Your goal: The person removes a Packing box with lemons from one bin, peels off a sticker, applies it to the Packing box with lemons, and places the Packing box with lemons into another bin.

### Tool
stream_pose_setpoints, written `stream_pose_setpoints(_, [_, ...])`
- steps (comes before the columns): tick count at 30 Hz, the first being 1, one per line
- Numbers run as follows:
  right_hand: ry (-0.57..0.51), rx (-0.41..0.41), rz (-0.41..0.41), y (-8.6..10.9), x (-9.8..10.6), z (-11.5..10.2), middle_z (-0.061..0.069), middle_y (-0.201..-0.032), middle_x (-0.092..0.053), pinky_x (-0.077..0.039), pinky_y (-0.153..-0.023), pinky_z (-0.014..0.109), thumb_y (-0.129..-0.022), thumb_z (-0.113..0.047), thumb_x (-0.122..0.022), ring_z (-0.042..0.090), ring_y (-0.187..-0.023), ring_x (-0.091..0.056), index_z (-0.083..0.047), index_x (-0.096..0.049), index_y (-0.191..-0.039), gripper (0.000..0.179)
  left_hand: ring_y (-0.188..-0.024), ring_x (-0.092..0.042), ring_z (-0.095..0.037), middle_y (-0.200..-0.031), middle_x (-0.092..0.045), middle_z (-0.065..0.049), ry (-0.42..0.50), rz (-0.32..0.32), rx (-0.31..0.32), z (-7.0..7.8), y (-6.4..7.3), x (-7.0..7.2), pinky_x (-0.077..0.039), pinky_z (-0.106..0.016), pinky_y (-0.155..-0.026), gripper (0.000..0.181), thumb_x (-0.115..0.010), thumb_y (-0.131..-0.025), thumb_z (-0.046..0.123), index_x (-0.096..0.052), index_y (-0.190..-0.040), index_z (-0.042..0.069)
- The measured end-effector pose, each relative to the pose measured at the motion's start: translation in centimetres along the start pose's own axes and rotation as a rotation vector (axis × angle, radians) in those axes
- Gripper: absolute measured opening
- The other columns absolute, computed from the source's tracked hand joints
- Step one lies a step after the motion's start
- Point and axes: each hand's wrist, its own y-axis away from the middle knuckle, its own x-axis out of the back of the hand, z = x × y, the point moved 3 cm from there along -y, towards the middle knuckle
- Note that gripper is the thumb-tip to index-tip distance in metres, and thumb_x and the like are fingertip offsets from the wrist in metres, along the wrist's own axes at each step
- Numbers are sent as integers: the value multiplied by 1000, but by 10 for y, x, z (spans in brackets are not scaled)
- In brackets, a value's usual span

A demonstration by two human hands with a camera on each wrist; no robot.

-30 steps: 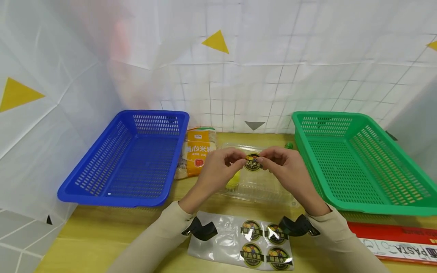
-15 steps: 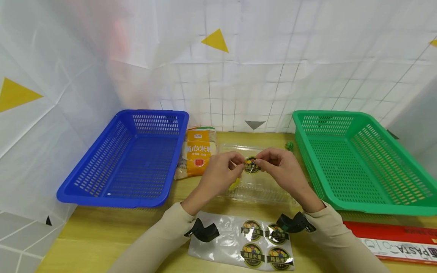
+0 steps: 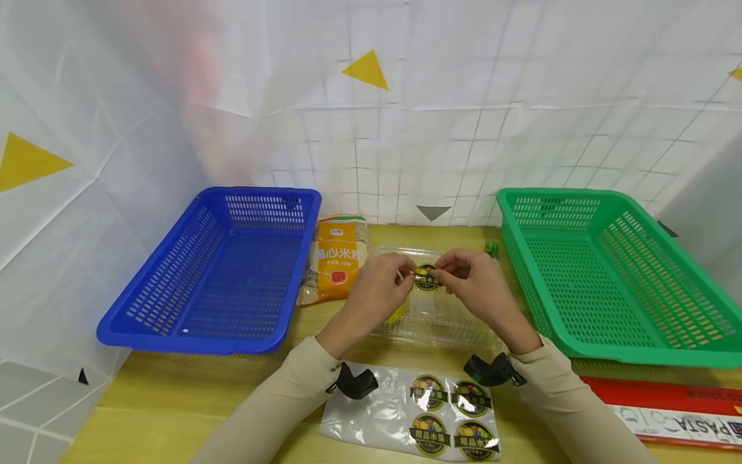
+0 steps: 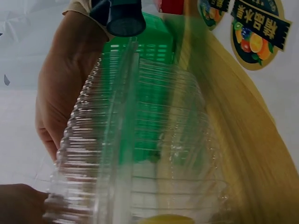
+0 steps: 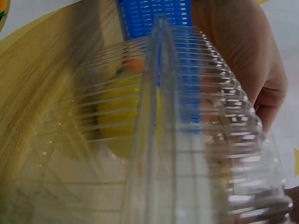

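Note:
My left hand [image 3: 379, 287] and right hand [image 3: 478, 283] pinch a round black-and-gold fruit sticker [image 3: 427, 278] between thumbs and fingertips, one at each side. They are over the top of a closed, clear plastic clamshell box [image 3: 458, 325]. A yellow fruit [image 5: 119, 109] shows through its ribbed wall in the right wrist view. In the left wrist view the clamshell [image 4: 154, 135] fills the middle, with the right hand [image 4: 60, 88] behind it. The sticker is out of sight in both wrist views.
In front lies a sheet of similar stickers [image 3: 377, 412]. A blue basket [image 3: 232, 283] stands left and a green basket [image 3: 597, 290] right. An orange food bag [image 3: 336, 258] leans by the blue one. A red pasta box [image 3: 666, 412] lies front right, a small green thing [image 3: 491, 249] behind.
Both wrists have shifted slightly inward. The sticker has stayed between the fingertips, moving only a little over the clamshell box.

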Motion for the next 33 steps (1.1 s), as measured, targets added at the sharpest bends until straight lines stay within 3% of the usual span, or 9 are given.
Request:
stream_pose_setpoints(5, [99,26,14,1,0,-2,3,-83,-71,-54,-60,33,-92,-4,-80,19,-69,-67,-3,-73,-98,9,-76,-64,-14,-96,-71,-2,-98,10,-6,1,0,-4,-53,-23,-65,11,-75,-96,10,-77,-106,7])
stream_pose_setpoints(11, [200,82,22,1,-3,-6,1,-80,-69,-54,-63,35,-89,-4,-82,17,-68,-65,-2,-72,-98,14,-80,-65,-18,-99,-67,-4,-169,19,4,3,3,-7,-55,-28,-67,14,-78,-94,15,-78,-107,8])
stream_pose_setpoints(15, [254,97,34,3,-5,-6,0,-76,-67,-52,-62,37,-89,-5,-82,17,-65,-63,0,-70,-103,19,-81,-65,-19,-105,-68,-5,-193,24,-17,2,3,-8,-56,-29,-65,27,-78,-95,16,-75,-121,10])
stream_pose_setpoints(19, [314,151,37,3,-6,-7,-1,-73,-62,-46,-58,36,-88,-4,-82,15,-60,-54,0,-72,-111,25,-75,-59,-16,-101,-65,-4,-243,13,-55,3,4,-10,-49,-25,-55,32,-77,-96,17,-75,-129,17])
stream_pose_setpoints(23, [393,224,17,4,-7,-8,4,-76,-59,-39,-57,37,-90,-4,-81,18,-63,-47,-5,-79,-112,23,-74,-52,-15,-93,-56,-3,-297,-27,-59,4,3,-10,-42,-23,-51,24,-74,-98,19,-80,-122,20])
stream_pose_setpoints(29, [398,240,8,7,-7,-7,9,-83,-57,-42,-62,39,-91,-6,-80,24,-73,-49,-5,-82,-109,18,-76,-49,-16,-91,-52,-3,-265,-58,-38,5,2,-10,-42,-22,-54,22,-74,-98,19,-81,-119,17])
stream_pose_setpoints(33, [371,233,12,8,-5,-6,6,-83,-59,-45,-61,38,-89,-4,-81,22,-71,-51,-2,-82,-104,15,-76,-48,-15,-92,-52,-4,-224,-58,-28,4,4,-8,-43,-21,-57,22,-75,-97,20,-81,-117,13])
